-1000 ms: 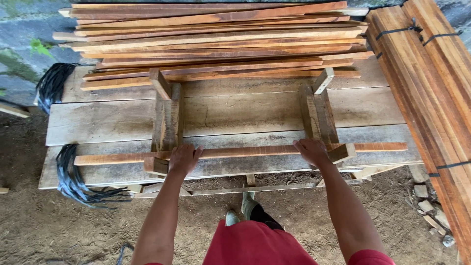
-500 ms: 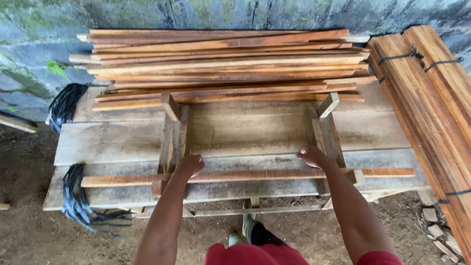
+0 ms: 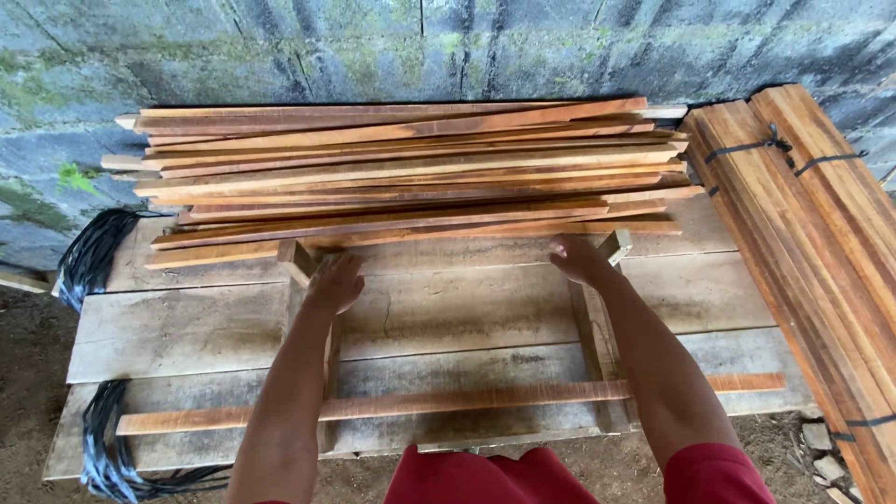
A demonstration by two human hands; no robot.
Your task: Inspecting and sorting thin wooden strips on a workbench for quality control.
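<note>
Along the surface's (image 3: 187,327) far edge, I reach my left hand (image 3: 334,283) and right hand (image 3: 577,259), fingers loosely spread, to the stacked wooden slats (image 3: 411,177), long axes left-right; bare planks lie open toward the near edge.

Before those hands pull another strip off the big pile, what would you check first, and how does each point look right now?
1. Left hand empty and free: ok, open, resting on the left block.
2. Right hand empty and free: ok, open at the pile's front edge.
3. Pile of strips lying steady: cannot tell; the strips lie loosely crossed.
4. Single strip laid across both blocks: ok, it spans them near the person.
5. Room on the planks between the blocks: ok, bare wood shows.
6. Black straps away from the hands: ok, they hang at the left end.
</note>
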